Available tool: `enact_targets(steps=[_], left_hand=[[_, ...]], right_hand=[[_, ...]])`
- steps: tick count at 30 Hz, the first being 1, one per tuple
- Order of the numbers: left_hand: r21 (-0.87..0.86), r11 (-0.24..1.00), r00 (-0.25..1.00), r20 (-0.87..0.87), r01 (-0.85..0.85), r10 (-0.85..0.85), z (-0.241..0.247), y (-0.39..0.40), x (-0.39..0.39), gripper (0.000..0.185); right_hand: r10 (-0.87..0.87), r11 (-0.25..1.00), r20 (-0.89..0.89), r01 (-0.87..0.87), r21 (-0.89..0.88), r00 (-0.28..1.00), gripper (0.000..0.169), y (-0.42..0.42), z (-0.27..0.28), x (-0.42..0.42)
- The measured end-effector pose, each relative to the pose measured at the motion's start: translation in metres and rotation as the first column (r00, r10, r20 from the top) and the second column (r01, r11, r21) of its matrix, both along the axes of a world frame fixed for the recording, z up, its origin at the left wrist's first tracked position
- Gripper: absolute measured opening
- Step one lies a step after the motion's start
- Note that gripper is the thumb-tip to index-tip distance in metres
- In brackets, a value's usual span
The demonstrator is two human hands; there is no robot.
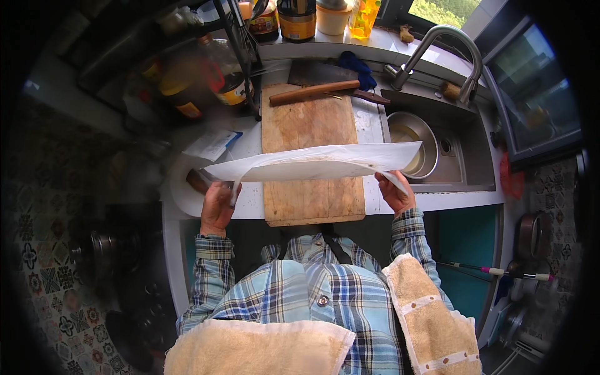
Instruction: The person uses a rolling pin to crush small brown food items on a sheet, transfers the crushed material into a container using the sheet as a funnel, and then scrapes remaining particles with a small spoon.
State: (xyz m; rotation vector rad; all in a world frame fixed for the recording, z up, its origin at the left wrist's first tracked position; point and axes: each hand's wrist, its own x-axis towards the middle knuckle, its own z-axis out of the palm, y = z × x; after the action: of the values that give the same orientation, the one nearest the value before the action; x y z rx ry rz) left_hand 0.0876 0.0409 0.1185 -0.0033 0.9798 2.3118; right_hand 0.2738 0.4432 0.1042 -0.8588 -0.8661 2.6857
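A wide, thin white sheet (300, 169) is stretched between my two hands above the wooden cutting board (314, 199); the picture does not settle its material. My left hand (218, 206) grips the sheet's left end, and my right hand (397, 191) pinches the right end. The sheet sags into a fold along its length and hides the middle of the board. Across the board's far end lies a wooden rolling pin (311, 93). Behind it rests a cleaver with a dark blade (318, 74) and a brown handle (371, 97). By my left hand is a brown, handle-like object (197, 182), partly hidden.
To the right, a steel bowl (432, 154) with pale liquid stands in the sink (461, 164), beneath a curved faucet (438, 35). A blue cloth (358, 68) lies behind the board. Jars (296, 23) line the sill. On the left are a plastic packet (215, 145) and bottles (232, 93).
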Motion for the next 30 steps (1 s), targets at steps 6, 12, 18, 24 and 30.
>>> enact_targets(steps=[6, 12, 18, 24, 30], left_hand=[[-0.206, 0.975, 0.968, -0.248, -0.076, 0.023, 0.027, -0.005, 0.029, 0.029], [-0.48, 0.845, 0.959, -0.257, -0.237, 0.122, 0.045, -0.004, 0.051, 0.013], [-0.769, 0.477, 0.788, -0.574, -0.426, -0.222, 0.067, -0.012, 0.07, 0.021], [-0.684, 0.421, 0.332, -0.687, -0.596, -0.647, 0.067, -0.009, 0.095, 0.02], [-0.68, 0.484, 0.206, -0.673, -0.551, -0.711, 0.035, 0.02, 0.125, 0.011]], right_hand=[[0.033, 0.997, -0.247, -0.05, -0.061, 0.968, 0.024, 0.003, -0.001, -0.003], [-0.003, 0.987, -0.27, -0.04, -0.153, 0.963, 0.022, -0.003, -0.001, -0.027], [0.029, 0.916, -0.389, -0.181, -0.358, 0.921, 0.039, 0.002, -0.005, -0.064], [0.085, 0.951, -0.247, -0.153, -0.27, 0.965, 0.039, -0.014, -0.022, -0.127], [0.133, 0.991, -0.209, -0.133, 0.015, 0.969, 0.036, -0.036, 0.006, -0.178]])
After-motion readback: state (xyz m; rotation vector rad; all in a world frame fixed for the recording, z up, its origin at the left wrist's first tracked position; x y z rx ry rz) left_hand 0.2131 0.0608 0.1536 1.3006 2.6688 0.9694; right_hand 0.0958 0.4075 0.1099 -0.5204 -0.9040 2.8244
